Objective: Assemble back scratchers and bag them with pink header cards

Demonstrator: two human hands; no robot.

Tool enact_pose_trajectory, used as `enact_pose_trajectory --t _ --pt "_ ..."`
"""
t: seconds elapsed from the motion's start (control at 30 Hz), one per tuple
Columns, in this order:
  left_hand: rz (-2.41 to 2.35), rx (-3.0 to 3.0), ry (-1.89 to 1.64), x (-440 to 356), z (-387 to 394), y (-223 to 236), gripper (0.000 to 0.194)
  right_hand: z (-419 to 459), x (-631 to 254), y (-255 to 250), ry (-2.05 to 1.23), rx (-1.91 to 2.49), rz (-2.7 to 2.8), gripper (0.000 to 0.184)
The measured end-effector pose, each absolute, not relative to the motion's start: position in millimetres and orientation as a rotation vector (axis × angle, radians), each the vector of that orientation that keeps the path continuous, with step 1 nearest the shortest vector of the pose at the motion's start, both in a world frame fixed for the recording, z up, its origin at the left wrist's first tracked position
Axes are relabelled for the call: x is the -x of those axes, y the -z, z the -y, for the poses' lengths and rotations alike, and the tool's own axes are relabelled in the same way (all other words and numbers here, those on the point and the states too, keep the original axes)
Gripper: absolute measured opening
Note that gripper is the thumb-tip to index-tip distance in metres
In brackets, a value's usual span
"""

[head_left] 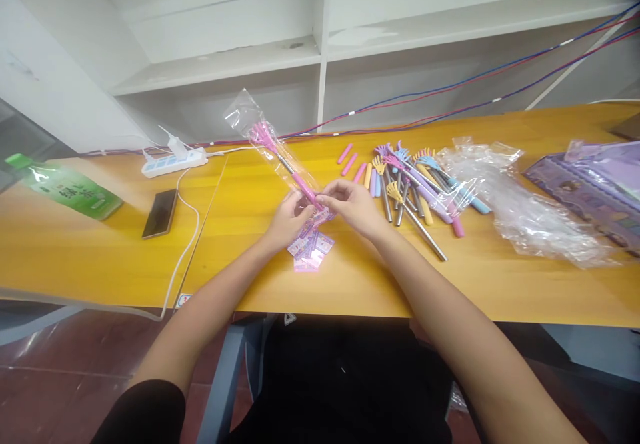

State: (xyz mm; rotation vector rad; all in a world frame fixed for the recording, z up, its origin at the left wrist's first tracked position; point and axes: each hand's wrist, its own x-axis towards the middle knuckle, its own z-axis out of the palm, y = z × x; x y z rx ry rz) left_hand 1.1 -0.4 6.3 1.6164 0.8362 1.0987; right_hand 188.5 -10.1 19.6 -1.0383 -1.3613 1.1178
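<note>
Both hands hold a pink back scratcher [286,164] inside a clear plastic bag [245,112]. My left hand [289,221] pinches the bag near the handle end from the left. From the right, my right hand [350,205] has its thumb and fingers closed on the same end. The claw head points up and away from me, tilted left. Just below my hands, several small purple printed cards [311,247] lie overlapping on the table. To the right is a heap of back scratchers [415,181] with metal rods and yellow, purple, blue and pink parts.
Loose coloured handle sleeves [347,157] lie behind my right hand. Clear bags [530,197] and a purple printed package [580,191] are at the right. Leftward are a phone [160,214], a white power strip [174,161] and a green bottle [65,187]. Cables run along the back.
</note>
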Motion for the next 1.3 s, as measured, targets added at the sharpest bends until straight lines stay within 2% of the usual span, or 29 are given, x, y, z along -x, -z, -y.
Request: enact_pose_trajectory --t 0.2,0.6,0.9,1.3 --pt "-0.782 -1.461 -1.059 -5.2 3.6 -7.7 0.038 10.5 -190.2 -20.9 -1.151 1.005 1.344 0.05" --pt "-0.78 -1.41 -1.056 -4.4 0.5 -10.3 0.037 11.1 -190.5 -20.4 -1.204 1.0 1.31 0.056" --pt "-0.748 -1.37 -1.018 -2.9 0.8 -12.9 0.041 11.5 -190.0 -20.7 -1.271 0.995 1.241 0.055" --pt "-0.681 -1.436 -0.996 0.4 -5.1 -8.3 0.038 11.5 -194.7 -21.5 -1.369 1.015 1.241 0.054"
